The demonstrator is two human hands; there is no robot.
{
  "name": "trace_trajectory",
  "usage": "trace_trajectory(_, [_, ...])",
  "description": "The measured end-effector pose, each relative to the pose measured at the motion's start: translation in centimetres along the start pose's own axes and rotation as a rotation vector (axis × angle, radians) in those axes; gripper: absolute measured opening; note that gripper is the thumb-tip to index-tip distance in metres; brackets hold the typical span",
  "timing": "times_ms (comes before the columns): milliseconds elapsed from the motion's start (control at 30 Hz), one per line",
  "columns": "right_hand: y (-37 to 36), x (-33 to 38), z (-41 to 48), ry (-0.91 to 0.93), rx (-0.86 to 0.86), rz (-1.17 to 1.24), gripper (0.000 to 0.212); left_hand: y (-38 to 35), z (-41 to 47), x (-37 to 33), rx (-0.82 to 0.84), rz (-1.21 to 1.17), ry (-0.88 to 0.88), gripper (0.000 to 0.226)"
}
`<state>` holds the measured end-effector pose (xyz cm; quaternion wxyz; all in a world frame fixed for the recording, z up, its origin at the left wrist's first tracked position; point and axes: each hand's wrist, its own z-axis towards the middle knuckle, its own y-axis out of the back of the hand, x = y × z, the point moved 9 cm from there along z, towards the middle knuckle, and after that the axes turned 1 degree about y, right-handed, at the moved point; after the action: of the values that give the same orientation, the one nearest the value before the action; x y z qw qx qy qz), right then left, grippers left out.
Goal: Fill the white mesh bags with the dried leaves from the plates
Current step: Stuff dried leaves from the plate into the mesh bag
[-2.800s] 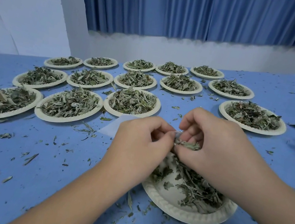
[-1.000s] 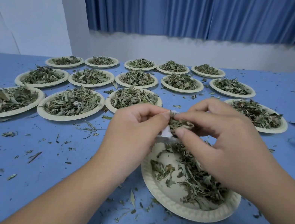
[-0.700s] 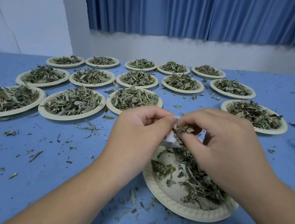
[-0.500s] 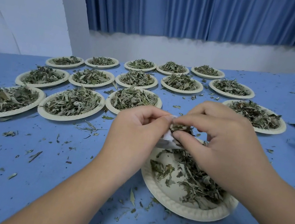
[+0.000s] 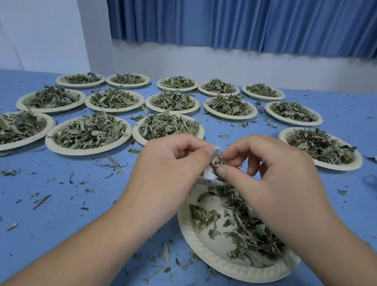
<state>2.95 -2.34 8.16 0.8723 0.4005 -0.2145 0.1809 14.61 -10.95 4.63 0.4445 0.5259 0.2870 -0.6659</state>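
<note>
A pleated blue curtain [image 5: 255, 16] hangs across the back of the room, its lower edge ending above a band of plain white wall [image 5: 246, 68]. To the left, a white corner column [image 5: 87, 11] juts forward beside a pale side wall [image 5: 23, 2] crossed by a thin slanting line. A blue table [image 5: 20, 204] fills the foreground and runs back toward the wall, under soft, even light with only faint shadows.

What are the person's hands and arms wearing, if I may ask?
Nothing is worn: the left hand and right hand are bare, with no gloves, rings or watch in view. The left forearm and right forearm are bare too, with no sleeve showing up to the picture's edge. The nails that show look short and unpainted.
</note>
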Motion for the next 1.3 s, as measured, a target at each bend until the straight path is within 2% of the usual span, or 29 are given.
trace_trajectory(133, [0.1, -1.2, 0.3, -0.113, 0.05, 0.132, 0.022, 0.2, 0.0, -0.2, -0.017, -0.011, -0.017, 0.014])
trace_trajectory(267, [-0.4, -2.9, 0.2, -0.282, 0.154, 0.246, 0.052, 0.5, 0.0, -0.5, -0.041, -0.029, -0.042, 0.016])
trace_trajectory(300, [-1.0, -3.2, -0.1, -0.315, 0.2, 0.261, 0.053, 0.4, -0.1, -0.6, -0.034, -0.029, -0.046, 0.016])
trace_trajectory(433, [-2.9, -3.3, -0.8, -0.397, 0.283, 0.501, 0.019, -0.3, -0.4, -0.9, -0.003, -0.015, -0.069, 0.016])
trace_trajectory(500, [-2.9, -3.4, -0.8, -0.431, 0.272, 0.584, 0.016, -0.5, -0.5, -1.0, 0.012, -0.02, -0.072, 0.016])
trace_trajectory(567, [-2.3, -3.6, -0.4, -0.419, 0.198, 0.505, 0.02, -0.8, -0.5, -0.9, 0.041, -0.028, -0.062, 0.016])
trace_trajectory(633, [-1.7, -3.6, 0.0, -0.366, 0.114, 0.288, 0.024, -1.2, -0.6, -0.8, 0.075, -0.038, -0.045, 0.017])
trace_trajectory(733, [-1.6, -3.0, 0.3, -0.325, 0.083, 0.173, 0.018, -1.6, -0.8, -0.9, 0.087, -0.02, -0.044, 0.019])
trace_trajectory(800, [-1.5, -3.4, 0.1, -0.354, 0.132, 0.225, 0.019, -1.2, -0.7, -1.1, 0.048, 0.01, -0.06, 0.019])
trace_trajectory(900, [-1.9, -3.6, -0.4, -0.437, 0.297, 0.528, 0.016, -0.4, -0.5, -1.1, -0.006, 0.015, -0.068, 0.017])
trace_trajectory(967, [-1.9, -3.6, -0.4, -0.454, 0.313, 0.643, 0.01, -0.2, -0.5, -1.0, -0.019, 0.002, -0.062, 0.016])
trace_trajectory(1067, [-1.4, -3.7, -0.1, -0.415, 0.229, 0.524, 0.005, -0.8, -0.7, -1.2, 0.016, 0.009, -0.069, 0.017])
trace_trajectory(1200, [-1.3, -3.8, 0.3, -0.383, 0.135, 0.259, 0.015, -2.0, -1.2, -1.5, 0.07, 0.065, -0.1, 0.019])
trace_trajectory(1300, [-1.2, -3.9, 0.4, -0.384, 0.147, 0.267, 0.018, -1.6, -1.1, -1.4, 0.045, 0.067, -0.097, 0.019])
